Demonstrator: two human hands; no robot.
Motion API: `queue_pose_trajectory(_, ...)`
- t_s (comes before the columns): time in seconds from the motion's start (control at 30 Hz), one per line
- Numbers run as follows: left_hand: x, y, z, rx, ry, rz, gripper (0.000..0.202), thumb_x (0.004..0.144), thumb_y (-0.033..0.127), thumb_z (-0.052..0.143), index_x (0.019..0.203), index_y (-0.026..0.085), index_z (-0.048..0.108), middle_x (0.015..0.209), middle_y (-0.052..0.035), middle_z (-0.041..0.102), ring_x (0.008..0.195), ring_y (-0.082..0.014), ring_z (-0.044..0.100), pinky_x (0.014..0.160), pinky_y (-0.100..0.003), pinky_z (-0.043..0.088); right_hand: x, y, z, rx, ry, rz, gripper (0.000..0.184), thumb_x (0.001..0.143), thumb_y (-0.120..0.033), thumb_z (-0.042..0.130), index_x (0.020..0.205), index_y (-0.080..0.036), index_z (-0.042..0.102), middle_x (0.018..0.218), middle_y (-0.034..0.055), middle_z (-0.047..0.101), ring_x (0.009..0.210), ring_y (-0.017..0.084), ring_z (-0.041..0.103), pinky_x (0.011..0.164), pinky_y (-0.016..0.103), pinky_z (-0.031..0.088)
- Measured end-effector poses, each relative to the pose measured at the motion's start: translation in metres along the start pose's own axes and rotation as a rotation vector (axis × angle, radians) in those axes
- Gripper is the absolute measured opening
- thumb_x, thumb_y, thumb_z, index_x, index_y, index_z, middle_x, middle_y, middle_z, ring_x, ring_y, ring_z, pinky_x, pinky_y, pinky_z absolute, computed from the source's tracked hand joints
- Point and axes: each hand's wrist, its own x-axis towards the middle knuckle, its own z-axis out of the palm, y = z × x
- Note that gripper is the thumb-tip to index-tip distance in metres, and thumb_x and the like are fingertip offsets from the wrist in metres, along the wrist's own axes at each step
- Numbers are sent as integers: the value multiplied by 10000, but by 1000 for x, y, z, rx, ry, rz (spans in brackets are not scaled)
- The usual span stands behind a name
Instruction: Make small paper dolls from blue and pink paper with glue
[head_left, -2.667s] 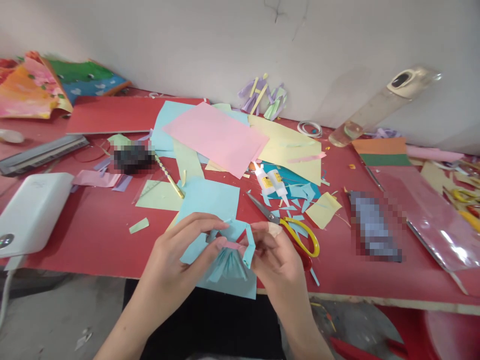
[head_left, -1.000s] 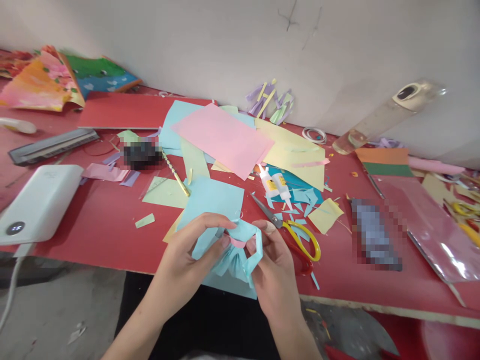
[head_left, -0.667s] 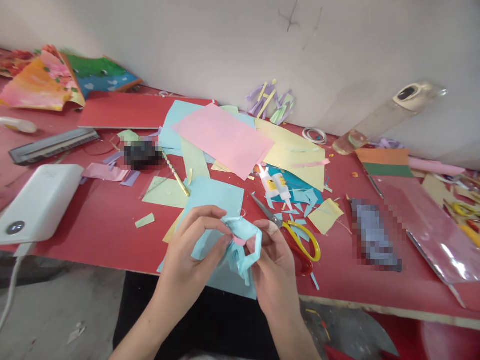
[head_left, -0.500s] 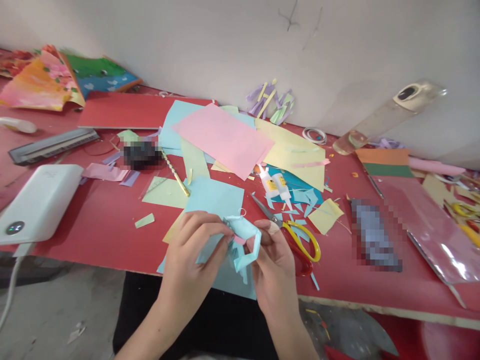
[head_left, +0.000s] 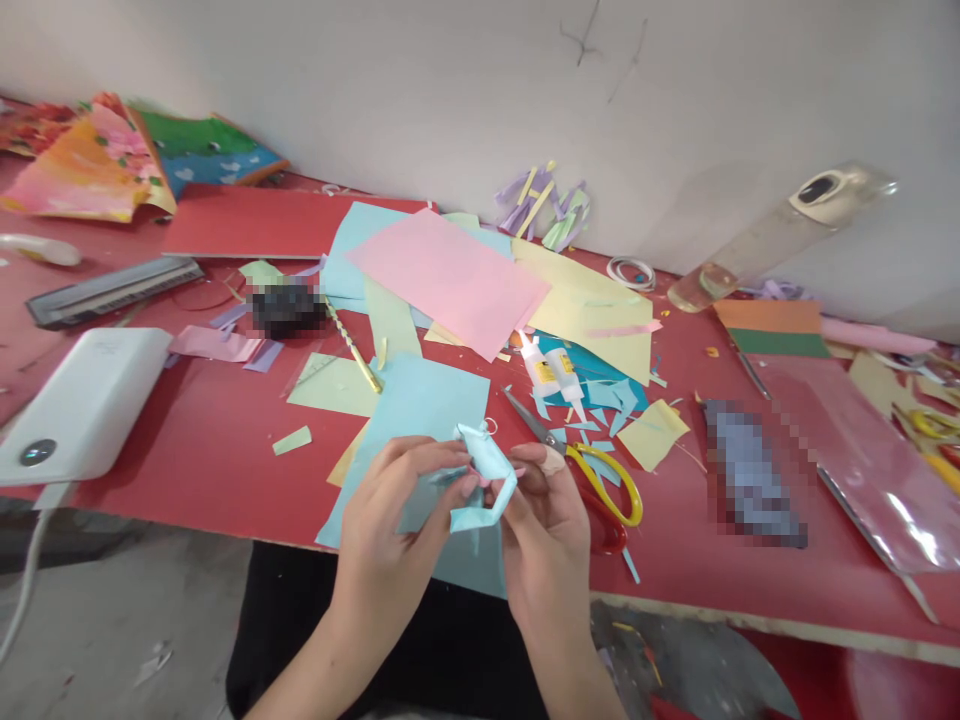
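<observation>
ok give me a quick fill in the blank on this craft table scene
1. Both hands pinch a folded paper piece coloured light ____.
2. The scissors by the right hand have ____ handles.
3. The big sheet on top of the paper pile is ____.
4. The table top is ____.

Missing words: blue; yellow; pink; red

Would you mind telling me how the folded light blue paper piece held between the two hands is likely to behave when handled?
The light blue paper piece looks thin and curls into loops, so it is probably floppy and very light. Both the left hand and right hand pinch it with fingertips, which suggests it creases or tears easily. Being paper, it likely won't roll.
</observation>
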Motion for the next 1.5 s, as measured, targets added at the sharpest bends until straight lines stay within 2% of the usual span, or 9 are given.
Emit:
queue_pose_trajectory(0.37,-4,-3,1,-2,26,43,169,913,140,663,1018,273,663,993,18,717,951,-128,658,815,-211,524,-2,1,1,14,-6,-11,202,780,-264,846,940,-268,723,755,-50,735,646,53,679,576,102,541)
queue_pose_trajectory(0.63,-9,-8,-2,-382,3,-226,92,906,200,696,951,279,690,942,8,690,929,-148,663,770,-206,541,-9,1,7,-97,-56,-133,166,859,-226,767,996,-285,694,818,-46,740,663,65,694,611,137,559)
queue_pose_trajectory(0.8,-9,-8,-5,-476,37,-394,87,835,263,778,892,245,715,916,-12,696,926,-163,666,739,-183,536,-12,-4,14,-99,-53,-153,172,850,-205,769,978,-287,688,833,-44,751,722,75,720,623,127,565)
queue_pose_trajectory(1.07,-10,-3,-1,-539,65,-447,94,863,258,753,919,247,679,886,16,667,841,-106,646,690,-135,499,-12,-2,16,-97,-12,-121,169,829,-205,780,954,-252,675,813,-28,751,748,95,727,671,162,578)
queue_pose_trajectory(1.23,-10,2,-1,-710,78,-536,164,849,277,766,942,236,638,888,-7,701,855,-152,696,715,-193,546,-18,-2,18,-109,-4,-161,215,809,-158,782,965,-254,669,816,-29,759,750,118,742,691,203,598)
queue_pose_trajectory(1.33,-12,0,-2,-806,46,-524,165,858,256,756,948,247,618,880,-14,730,862,-185,724,748,-255,580,-22,-2,21,-149,-30,-257,269,817,-90,748,988,-278,661,821,-42,756,767,123,742,728,232,602)
queue_pose_trajectory(1.5,-16,-8,-6,-830,6,-436,122,880,234,729,940,267,627,901,-17,756,827,-188,738,676,-246,590,-25,-3,24,-194,-106,-393,363,816,-23,721,1030,-311,664,838,-54,733,807,116,724,765,246,584)
